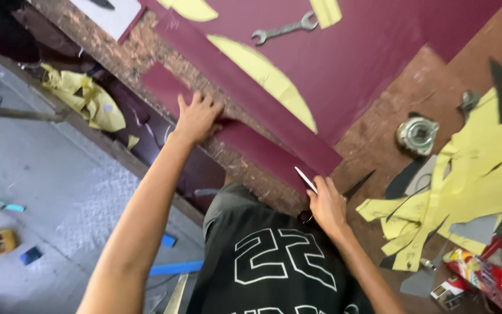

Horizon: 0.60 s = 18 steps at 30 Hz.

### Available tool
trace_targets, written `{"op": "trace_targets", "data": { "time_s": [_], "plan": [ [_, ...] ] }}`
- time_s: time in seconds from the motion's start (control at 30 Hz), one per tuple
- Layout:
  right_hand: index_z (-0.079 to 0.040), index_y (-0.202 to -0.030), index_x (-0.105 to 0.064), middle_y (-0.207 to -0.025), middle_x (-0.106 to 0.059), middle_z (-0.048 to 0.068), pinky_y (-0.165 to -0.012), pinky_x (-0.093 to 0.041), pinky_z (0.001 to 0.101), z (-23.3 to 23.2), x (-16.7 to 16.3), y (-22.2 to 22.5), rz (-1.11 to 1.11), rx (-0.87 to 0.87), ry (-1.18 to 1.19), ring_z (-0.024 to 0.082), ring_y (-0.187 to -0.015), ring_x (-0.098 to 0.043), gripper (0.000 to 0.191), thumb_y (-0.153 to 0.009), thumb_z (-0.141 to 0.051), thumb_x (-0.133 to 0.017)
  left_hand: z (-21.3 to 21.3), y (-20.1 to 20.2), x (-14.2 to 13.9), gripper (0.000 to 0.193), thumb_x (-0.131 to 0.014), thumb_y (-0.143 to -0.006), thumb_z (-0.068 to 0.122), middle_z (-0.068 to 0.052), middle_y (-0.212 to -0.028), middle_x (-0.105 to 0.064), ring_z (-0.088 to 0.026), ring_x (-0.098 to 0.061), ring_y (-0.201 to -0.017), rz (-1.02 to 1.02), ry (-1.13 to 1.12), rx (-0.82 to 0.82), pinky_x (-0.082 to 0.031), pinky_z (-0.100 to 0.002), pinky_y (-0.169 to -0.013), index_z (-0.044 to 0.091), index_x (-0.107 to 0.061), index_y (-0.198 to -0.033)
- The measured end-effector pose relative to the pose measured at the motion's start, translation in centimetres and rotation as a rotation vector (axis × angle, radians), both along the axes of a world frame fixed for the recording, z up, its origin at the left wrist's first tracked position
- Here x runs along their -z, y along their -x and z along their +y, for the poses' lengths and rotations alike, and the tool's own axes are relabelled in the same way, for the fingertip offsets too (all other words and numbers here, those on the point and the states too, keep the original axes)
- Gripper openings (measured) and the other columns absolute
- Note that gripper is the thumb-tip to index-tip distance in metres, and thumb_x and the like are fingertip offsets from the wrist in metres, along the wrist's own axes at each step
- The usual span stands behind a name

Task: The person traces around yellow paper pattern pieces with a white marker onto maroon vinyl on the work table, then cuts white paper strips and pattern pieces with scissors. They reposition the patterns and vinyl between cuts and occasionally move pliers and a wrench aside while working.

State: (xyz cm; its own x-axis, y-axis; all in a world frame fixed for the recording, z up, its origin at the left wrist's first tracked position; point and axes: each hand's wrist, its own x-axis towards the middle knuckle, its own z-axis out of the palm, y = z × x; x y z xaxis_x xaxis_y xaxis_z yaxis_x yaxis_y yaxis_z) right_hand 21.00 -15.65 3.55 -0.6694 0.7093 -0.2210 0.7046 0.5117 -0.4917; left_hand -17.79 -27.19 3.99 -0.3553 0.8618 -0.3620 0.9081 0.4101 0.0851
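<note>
The big brown bench [379, 139] carries a wide sheet of dark red cloth [350, 64] that runs to the far side. A long strip of the same red cloth [262, 151] lies along the near edge of the bench, between the two hands. Yellow paper shapes [472, 174] sit in a heap on the right, and one curved yellow piece [268, 78] lies on the red cloth. A grey spanner [286, 28] rests far off on the cloth.

The left hand [196, 116] lies flat on the left end of the strip with its fingers spread, holding it down. The right hand [326, 206] has its fingers curled around scissors [312, 189] at the strip's right end, with the blades open.

This looks like the cutting step. A clean cut calls for the cloth to stay flat and the blades to follow the strip's edge.
</note>
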Motion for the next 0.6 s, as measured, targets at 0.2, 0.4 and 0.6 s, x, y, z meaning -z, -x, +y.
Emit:
{"op": "trace_targets", "data": {
  "time_s": [0.2,0.4,0.6],
  "plan": [
    [-0.004,-0.115,-0.069,-0.097,-0.067,0.013,-0.079,-0.053,0.044,1.8,-3.5,0.2,0.247,0.218,0.248,0.034,-0.089,-0.066,0.026,-0.094,-0.019,-0.072,0.7,-2.6,-4.1,0.038,-0.078,-0.084,0.026,-0.008,-0.097,-0.076,-0.024,-0.071,-0.09,-0.742,-0.022,0.022,-0.056,-0.04,-0.084,0.013,-0.071,-0.119],
    [-0.006,-0.135,-0.056,-0.109,-0.063,-0.003,-0.089,-0.053,0.0239,-0.7,-7.0,5.0,0.639,0.057,0.945,0.008,-0.101,-0.063,0.052,-0.086,-0.006,-0.073,2.7,-5.8,-10.6,0.048,-0.069,-0.097,0.013,-0.008,-0.112,-0.068,-0.015,-0.068,-0.092,-1.711,-0.723,-0.733,-0.059,-0.031,-0.079,0.002,-0.054,-0.142],
    [-0.003,-0.139,-0.052,-0.097,-0.062,0.004,-0.056,-0.045,0.0206,-1.7,-6.7,9.7,0.825,0.105,1.671,0.004,-0.061,-0.05,0.043,-0.099,-0.003,-0.067,3.0,-8.2,-18.2,0.073,-0.069,-0.09,-0.008,-0.005,-0.145,-0.057,-0.022,-0.063,-0.122,-1.904,-1.313,-0.693,-0.057,-0.038,-0.109,0.014,-0.042,-0.155]
  ]
}}
